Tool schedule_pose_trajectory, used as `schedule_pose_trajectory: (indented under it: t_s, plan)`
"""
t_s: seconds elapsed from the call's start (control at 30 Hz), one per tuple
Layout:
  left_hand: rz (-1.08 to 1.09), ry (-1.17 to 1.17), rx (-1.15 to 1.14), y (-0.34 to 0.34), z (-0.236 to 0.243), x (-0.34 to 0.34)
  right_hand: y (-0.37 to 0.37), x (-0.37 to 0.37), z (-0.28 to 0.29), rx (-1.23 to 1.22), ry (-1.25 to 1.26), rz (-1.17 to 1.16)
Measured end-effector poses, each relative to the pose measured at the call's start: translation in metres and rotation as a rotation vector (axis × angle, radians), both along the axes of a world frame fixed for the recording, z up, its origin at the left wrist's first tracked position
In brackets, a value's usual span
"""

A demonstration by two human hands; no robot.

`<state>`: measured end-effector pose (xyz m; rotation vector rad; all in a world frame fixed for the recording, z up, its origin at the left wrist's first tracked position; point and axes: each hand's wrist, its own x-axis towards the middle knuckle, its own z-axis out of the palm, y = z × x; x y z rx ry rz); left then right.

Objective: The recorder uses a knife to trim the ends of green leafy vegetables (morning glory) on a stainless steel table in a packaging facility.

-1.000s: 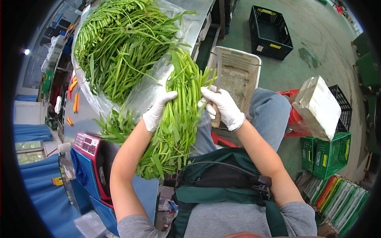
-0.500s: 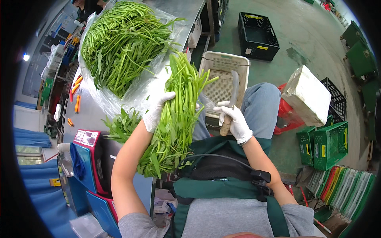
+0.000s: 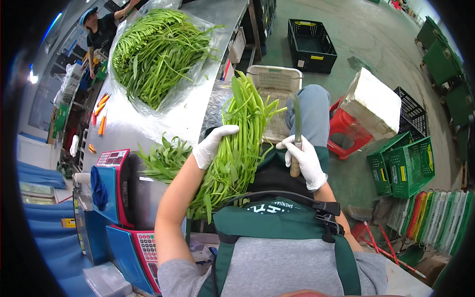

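My gloved left hand (image 3: 213, 146) is closed round a thick bunch of water spinach (image 3: 242, 131), long green stems with leaves trailing toward my apron. The cut stem ends point away from me, some fanning out to the right. In my gloved right hand (image 3: 308, 162) is a curved knife (image 3: 298, 119), its wooden handle in my fingers and its blade pointing up and away. The blade stands apart from the stems. On the metal table (image 3: 210, 49) at the far left, a big pile of water spinach (image 3: 158, 59) lies on clear plastic. A smaller leafy heap (image 3: 167, 159) lies beside my left forearm.
A pale plastic basket (image 3: 275, 72) stands beyond my knees. Scales (image 3: 126, 190) and orange-handled tools (image 3: 102, 125) lie at left. Rightward are a black crate (image 3: 311, 59), a white foam box (image 3: 372, 101) on a red stool (image 3: 346, 129) and green crates (image 3: 408, 166). A co-worker (image 3: 101, 32) stands far left.
The view has shifted, showing more of the co-worker. The bunch sits slightly farther right in the picture, nearer the knife hand. The knife has turned, its tip now leaning slightly left.
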<state>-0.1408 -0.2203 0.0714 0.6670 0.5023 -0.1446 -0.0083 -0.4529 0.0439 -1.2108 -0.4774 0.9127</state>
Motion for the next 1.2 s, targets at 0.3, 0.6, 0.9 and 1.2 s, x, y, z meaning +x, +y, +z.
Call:
schedule_pose_trajectory:
  t_s: [0.3, 0.6, 0.9, 1.2]
  plan:
    - [0.030, -0.014, 0.094, -0.010, 0.009, -0.003, 0.000, -0.010, -0.003, 0.030, 0.074, 0.043]
    - [-0.006, 0.060, 0.005, -0.016, 0.007, -0.006, 0.001, 0.002, -0.001, -0.155, -0.186, 0.003]
    - [-0.082, 0.061, 0.007, -0.013, 0.005, 0.019, 0.014, 0.054, 0.062, -0.336, -0.640, 0.173]
    - [-0.207, -0.034, 0.344, -0.018, -0.037, 0.075, 0.025, 0.109, 0.057, -0.485, -0.867, 0.267]
